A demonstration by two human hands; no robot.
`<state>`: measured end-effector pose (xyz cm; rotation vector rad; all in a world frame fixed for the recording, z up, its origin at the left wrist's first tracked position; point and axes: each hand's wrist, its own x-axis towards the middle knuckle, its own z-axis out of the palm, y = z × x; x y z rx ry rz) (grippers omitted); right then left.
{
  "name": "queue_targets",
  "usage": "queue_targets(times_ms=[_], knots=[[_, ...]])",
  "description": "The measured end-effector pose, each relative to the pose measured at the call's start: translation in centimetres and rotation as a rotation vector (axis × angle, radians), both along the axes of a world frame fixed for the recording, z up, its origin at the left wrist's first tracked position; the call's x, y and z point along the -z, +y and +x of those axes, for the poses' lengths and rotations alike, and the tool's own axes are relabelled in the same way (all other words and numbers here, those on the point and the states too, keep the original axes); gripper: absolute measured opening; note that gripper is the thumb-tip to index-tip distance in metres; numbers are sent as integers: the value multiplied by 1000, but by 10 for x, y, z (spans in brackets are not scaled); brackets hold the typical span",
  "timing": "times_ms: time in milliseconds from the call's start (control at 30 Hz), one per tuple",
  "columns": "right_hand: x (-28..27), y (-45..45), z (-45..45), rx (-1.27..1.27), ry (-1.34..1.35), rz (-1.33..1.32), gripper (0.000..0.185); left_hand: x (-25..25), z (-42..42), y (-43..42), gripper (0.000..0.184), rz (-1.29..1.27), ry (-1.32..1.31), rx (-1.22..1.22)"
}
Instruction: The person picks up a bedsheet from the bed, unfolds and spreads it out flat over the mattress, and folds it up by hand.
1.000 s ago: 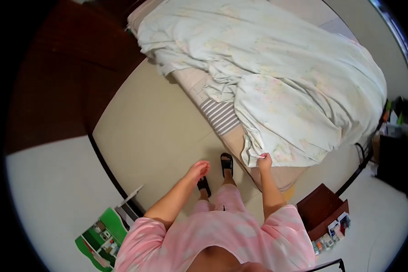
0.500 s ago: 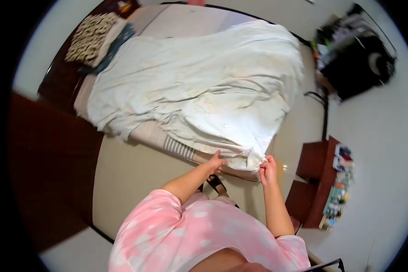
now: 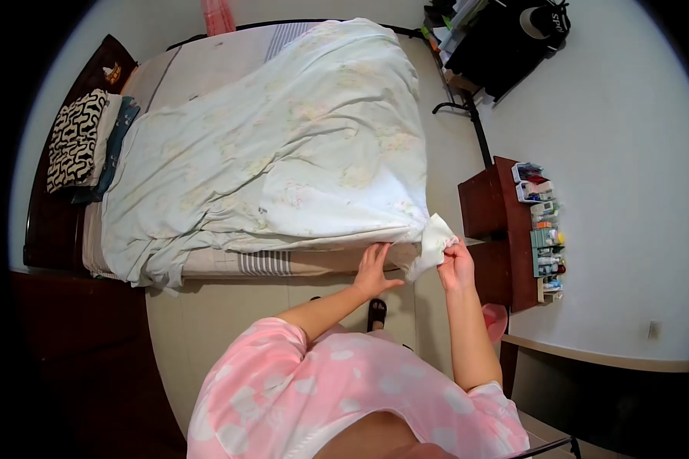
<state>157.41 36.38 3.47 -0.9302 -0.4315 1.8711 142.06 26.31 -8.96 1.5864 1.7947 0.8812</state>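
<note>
A pale floral quilt [image 3: 306, 145] lies spread and wrinkled over the bed, its near side hanging a little over the striped mattress edge [image 3: 264, 263]. Pinched in my right hand [image 3: 457, 268] is the quilt's near right corner, lifted off the bed and drawn out into a white flap [image 3: 434, 243]. My left hand [image 3: 372, 274] has its fingers spread, fingertips at the quilt's hanging edge beside the mattress, thumb pointing toward the held corner. Nothing shows gripped in it.
Stacked pillows [image 3: 78, 141] lean on the dark headboard [image 3: 42, 226]. Right of the bed stand a reddish-brown cabinet [image 3: 482, 200] topped with bottles and boxes, a pink basin [image 3: 494, 323], and a rack with black clothing [image 3: 505, 53]. Tiled floor [image 3: 214, 329] lies between me and the bed.
My right hand has pulled the quilt corner outward, so a flap now stands up beside it. The left hand stays by the edge, fingers spread. The view has shifted and turned.
</note>
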Motion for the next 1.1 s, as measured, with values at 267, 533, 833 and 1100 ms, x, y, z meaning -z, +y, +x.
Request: queue_targets(times_ms=[267, 533, 833, 1100], knots=[[8, 17, 9, -195, 41, 40, 28, -45, 53, 14, 72, 244, -144, -210], [23, 6, 54, -580, -473, 351, 63, -68, 43, 30, 29, -137, -1410, -814], [60, -77, 30, -793, -1073, 1197, 112, -71, 2, -22, 30, 166, -1830, -927], [29, -99, -27, -556, -1006, 1409, 100, -125, -2, -40, 31, 207, -1920, -981]])
